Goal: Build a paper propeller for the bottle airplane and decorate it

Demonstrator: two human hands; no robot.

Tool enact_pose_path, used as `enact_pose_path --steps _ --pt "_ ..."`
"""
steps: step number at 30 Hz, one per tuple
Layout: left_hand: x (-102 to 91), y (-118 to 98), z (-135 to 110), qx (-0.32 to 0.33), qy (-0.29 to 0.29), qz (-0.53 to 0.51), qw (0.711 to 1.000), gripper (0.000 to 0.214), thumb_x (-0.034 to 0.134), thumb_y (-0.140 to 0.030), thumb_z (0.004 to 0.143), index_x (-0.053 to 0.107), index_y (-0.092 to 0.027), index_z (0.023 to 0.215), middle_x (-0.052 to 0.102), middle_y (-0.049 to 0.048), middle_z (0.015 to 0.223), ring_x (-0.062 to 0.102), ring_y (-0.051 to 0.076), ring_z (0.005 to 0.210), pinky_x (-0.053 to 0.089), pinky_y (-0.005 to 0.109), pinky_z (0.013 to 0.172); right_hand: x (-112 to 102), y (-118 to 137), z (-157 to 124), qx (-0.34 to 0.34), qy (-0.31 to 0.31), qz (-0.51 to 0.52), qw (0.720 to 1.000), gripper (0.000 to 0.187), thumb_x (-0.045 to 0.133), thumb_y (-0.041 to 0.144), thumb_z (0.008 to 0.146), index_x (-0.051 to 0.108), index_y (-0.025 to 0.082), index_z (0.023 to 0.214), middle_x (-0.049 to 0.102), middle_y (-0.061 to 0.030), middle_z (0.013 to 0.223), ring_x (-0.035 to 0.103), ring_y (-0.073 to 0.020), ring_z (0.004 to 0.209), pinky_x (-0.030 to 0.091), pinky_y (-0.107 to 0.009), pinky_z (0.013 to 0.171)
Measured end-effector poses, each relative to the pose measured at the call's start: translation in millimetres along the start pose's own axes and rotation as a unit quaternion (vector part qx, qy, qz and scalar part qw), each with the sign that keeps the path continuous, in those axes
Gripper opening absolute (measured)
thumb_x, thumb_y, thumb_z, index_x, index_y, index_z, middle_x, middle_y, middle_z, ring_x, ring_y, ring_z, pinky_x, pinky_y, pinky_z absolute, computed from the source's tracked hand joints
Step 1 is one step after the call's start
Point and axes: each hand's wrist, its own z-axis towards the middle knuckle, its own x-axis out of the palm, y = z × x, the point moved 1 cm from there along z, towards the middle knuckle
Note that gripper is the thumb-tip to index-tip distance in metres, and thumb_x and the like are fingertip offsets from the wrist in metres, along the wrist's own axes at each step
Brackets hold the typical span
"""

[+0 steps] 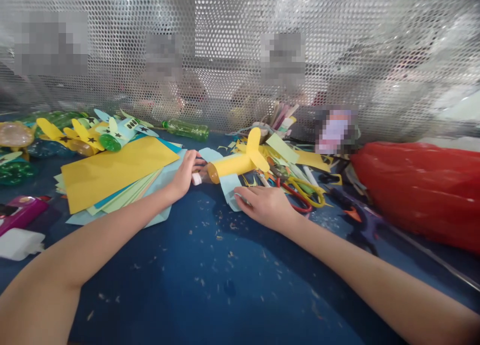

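Note:
A small plastic bottle wrapped in yellow paper (233, 165), shaped like a toy plane, lies in front of me. Its yellow paper tail fins (255, 147) point away to the right, and its white cap (196, 179) faces left. Light blue paper wings stick out on both sides, the near wing (229, 189) toward me and the far wing (210, 154) behind. My left hand (183, 175) is closed about the bottle's neck end, some fingers hidden behind it. The near wing's edge sits between the fingers of my right hand (266, 205).
Coloured paper sheets (116, 170) are stacked at left, below finished paper planes (123, 132). A purple glue gun (24, 212) lies far left. Red-handled scissors (300, 200), yellow-handled scissors (313, 192) and scraps lie right, beside a red bag (420, 190). A perforated metal screen (232, 40) stands behind.

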Motion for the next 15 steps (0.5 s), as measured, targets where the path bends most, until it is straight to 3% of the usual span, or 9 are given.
enact_pose_path --steps 4,7,10,15 --pt "0.2 -1 -2 0.026 0.021 0.011 0.999 0.029 0.037 -0.050 0.095 0.042 -0.022 0.097 0.059 0.0049 0.091 0.063 0.019 0.081 0.054 0.033 0.074 2 0 -1 0.002 0.008 0.005 1.000 0.030 0.044 0.028 0.097 0.068 0.018 0.082 0.065 0.0001 0.057 0.056 -0.0118 0.050 0.024 -0.029 0.051" --pt "1.3 -1 -6 0.072 0.049 0.087 0.992 0.032 0.054 -0.047 0.087 0.040 -0.022 0.101 0.057 0.0050 0.097 0.062 0.020 0.089 0.054 0.035 0.078 3 -1 -2 0.001 0.024 0.011 1.000 0.033 0.042 0.028 0.098 0.067 0.017 0.080 0.063 -0.0001 0.056 0.056 -0.0117 0.050 0.024 -0.029 0.051" --pt "3.5 -1 -10 0.129 0.073 0.173 0.974 0.048 0.071 -0.038 0.074 0.039 -0.022 0.107 0.054 0.0071 0.105 0.059 0.021 0.099 0.052 0.034 0.081 6 0 -2 0.002 0.054 0.018 0.998 0.034 0.040 0.029 0.098 0.065 0.017 0.080 0.063 -0.0006 0.058 0.055 -0.0114 0.052 0.023 -0.029 0.051" --pt "3.6 -3 -12 0.160 0.083 0.233 0.956 0.052 0.070 -0.033 0.075 0.040 -0.023 0.117 0.053 0.0071 0.107 0.060 0.021 0.097 0.053 0.034 0.079 6 2 -1 -0.002 0.103 0.019 0.995 0.034 0.038 0.029 0.099 0.064 0.016 0.080 0.064 -0.0016 0.062 0.055 -0.0111 0.054 0.020 -0.031 0.051"
